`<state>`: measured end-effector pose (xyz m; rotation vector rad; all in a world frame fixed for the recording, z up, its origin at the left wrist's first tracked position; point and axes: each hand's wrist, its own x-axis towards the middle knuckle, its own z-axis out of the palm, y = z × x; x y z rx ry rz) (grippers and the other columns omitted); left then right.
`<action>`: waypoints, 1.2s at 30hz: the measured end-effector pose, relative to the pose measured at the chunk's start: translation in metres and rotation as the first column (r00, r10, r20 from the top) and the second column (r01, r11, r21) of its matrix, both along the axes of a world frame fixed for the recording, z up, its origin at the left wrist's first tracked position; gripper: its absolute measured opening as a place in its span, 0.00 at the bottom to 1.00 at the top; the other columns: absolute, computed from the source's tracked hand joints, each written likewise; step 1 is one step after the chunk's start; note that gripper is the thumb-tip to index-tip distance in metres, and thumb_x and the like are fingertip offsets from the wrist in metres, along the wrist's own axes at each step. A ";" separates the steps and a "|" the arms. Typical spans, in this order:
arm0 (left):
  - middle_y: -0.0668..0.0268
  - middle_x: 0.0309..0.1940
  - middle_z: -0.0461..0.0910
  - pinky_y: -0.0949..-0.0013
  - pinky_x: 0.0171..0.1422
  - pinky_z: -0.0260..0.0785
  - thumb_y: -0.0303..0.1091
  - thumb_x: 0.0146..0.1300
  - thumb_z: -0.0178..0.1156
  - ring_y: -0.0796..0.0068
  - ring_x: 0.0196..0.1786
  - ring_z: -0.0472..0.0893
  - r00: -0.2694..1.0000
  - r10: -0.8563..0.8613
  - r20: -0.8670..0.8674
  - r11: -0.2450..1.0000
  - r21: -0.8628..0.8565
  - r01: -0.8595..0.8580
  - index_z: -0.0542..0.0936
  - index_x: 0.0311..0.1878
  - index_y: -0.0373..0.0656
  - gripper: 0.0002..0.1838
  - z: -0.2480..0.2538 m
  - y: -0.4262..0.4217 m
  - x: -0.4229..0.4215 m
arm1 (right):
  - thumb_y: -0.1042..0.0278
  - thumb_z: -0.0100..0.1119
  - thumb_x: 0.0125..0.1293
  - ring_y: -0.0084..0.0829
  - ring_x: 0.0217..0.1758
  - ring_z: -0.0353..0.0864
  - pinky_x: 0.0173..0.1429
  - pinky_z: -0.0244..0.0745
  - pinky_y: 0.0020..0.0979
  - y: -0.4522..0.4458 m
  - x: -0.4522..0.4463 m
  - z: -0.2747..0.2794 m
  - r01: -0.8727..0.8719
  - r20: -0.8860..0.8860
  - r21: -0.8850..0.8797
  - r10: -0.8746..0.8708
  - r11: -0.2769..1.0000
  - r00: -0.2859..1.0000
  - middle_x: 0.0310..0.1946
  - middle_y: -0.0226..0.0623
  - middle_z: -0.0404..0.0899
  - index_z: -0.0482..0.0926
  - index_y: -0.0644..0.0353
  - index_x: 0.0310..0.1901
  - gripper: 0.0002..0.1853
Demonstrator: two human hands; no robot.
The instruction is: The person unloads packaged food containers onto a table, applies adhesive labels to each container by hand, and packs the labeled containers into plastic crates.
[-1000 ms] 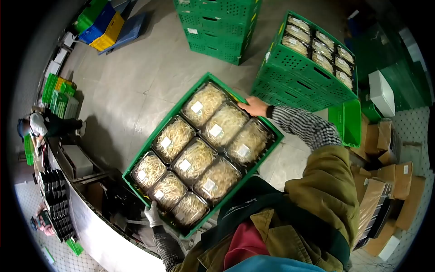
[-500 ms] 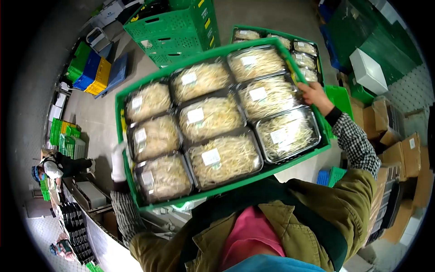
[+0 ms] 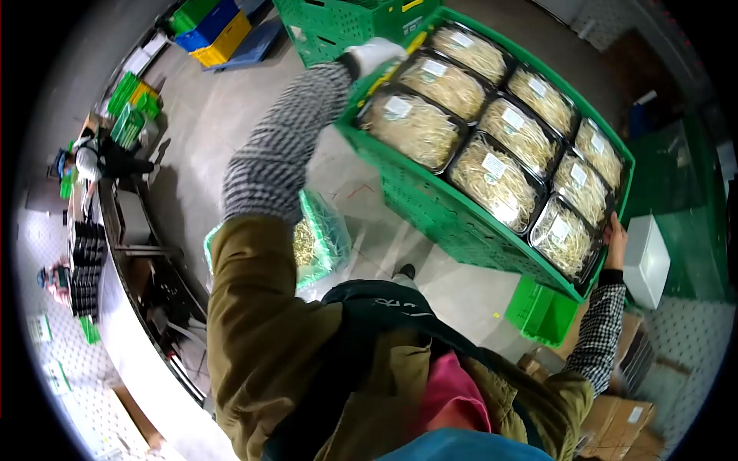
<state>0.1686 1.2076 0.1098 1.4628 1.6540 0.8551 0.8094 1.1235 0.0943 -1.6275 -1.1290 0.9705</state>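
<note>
On the green crate (image 3: pixel 461 215) — 9 packs (image 3: pixel 519 134) inside — left fingers (image 3: pixel 390 52) and right fingers (image 3: pixel 614 230) grip its ends.

Gloved left hand (image 3: pixel 375 55) at the left edge, right hand (image 3: pixel 616 240) gripping the right, green crate (image 3: pixel 461 203) carrying nine packs (image 3: pixel 517 129)

Pack labels (image 3: pixel 493 164): white, upper right, print too small to read.
Apron lettering (image 3: pixel 403 306): lower centre, illegible from here.
Carton label (image 3: pixel 636 415): lower right, unreadable.
</note>
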 end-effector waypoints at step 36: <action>0.72 0.46 0.76 0.72 0.49 0.68 0.46 0.63 0.57 0.80 0.46 0.74 0.850 0.190 0.492 0.949 0.131 -0.288 0.74 0.55 0.42 0.22 -0.132 -0.070 -0.011 | 0.61 0.57 0.62 0.21 0.45 0.71 0.50 0.64 0.22 -0.040 -0.022 -0.050 0.003 -0.006 -0.044 -0.003 0.999 1.000 0.42 0.29 0.76 0.74 0.64 0.52 0.20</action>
